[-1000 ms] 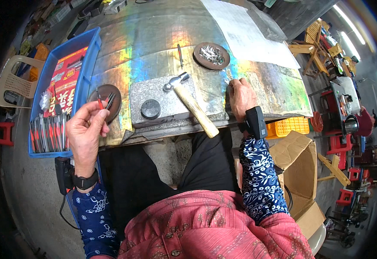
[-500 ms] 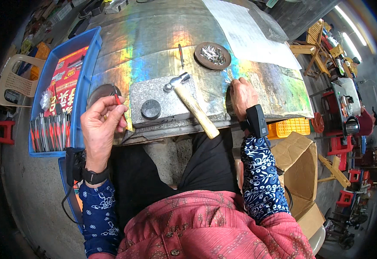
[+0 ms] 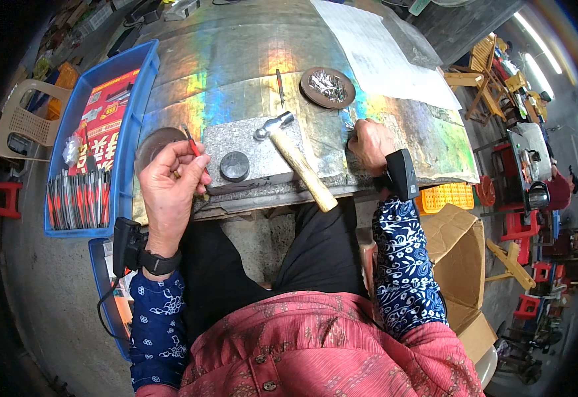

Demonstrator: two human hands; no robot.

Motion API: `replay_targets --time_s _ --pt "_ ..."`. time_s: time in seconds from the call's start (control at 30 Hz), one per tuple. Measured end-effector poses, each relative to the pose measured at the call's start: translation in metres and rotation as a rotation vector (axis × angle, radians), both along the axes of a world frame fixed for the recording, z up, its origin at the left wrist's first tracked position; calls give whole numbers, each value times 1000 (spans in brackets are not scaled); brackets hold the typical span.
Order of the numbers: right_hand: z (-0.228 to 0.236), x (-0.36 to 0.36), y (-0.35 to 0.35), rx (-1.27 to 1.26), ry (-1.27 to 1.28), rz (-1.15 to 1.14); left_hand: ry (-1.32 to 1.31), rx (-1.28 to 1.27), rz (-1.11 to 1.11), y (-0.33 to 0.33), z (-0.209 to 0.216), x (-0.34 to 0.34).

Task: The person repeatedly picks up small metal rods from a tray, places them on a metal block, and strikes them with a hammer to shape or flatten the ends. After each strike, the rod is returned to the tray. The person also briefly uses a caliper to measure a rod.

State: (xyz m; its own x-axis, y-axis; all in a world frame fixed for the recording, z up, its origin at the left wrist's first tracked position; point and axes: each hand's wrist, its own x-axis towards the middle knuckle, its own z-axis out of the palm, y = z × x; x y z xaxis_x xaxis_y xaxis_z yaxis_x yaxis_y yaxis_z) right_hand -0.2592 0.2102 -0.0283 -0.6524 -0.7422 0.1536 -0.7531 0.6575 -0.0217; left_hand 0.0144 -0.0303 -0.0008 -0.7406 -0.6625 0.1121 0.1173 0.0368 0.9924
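Left hand (image 3: 170, 185) pinches red-black rod (image 3: 190, 141) left of stone block (image 3: 241, 135), likely to leave tip (image 3: 185, 128) exposed; right hand (image 3: 372, 145) right of block, grip unclear

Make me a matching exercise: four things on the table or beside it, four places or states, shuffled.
Column one
1. Hammer
2. Black disc
3. Blue bin
4. Left hand

Column two
A. Has an upright row of slim tools at its near end
B. Pinches a slim red-and-dark tool
C. Lies with its pale handle slanting toward the person
D. Sits on the gray block, near its left end

Pairs: 1-C, 2-D, 3-A, 4-B
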Motion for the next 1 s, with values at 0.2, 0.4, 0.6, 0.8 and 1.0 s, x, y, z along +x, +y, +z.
replay_targets --time_s 0.2,0.4,0.6,0.8,1.0 --pt "10 31 0 -416 -274 -155 -14 -150 5 4 -7 1" --pt "14 59 0 -787 -509 -124 -3 -231 7 10 -10 4" --pt "19 80 -4 -983 -722 -75 6 -284 47 10 -11 5" --pt "38 109 -6 -1090 -810 5 88 -57 23 15 0 14" --pt "60 152 -14 -968 -865 33 218 304 -112 31 8 17"
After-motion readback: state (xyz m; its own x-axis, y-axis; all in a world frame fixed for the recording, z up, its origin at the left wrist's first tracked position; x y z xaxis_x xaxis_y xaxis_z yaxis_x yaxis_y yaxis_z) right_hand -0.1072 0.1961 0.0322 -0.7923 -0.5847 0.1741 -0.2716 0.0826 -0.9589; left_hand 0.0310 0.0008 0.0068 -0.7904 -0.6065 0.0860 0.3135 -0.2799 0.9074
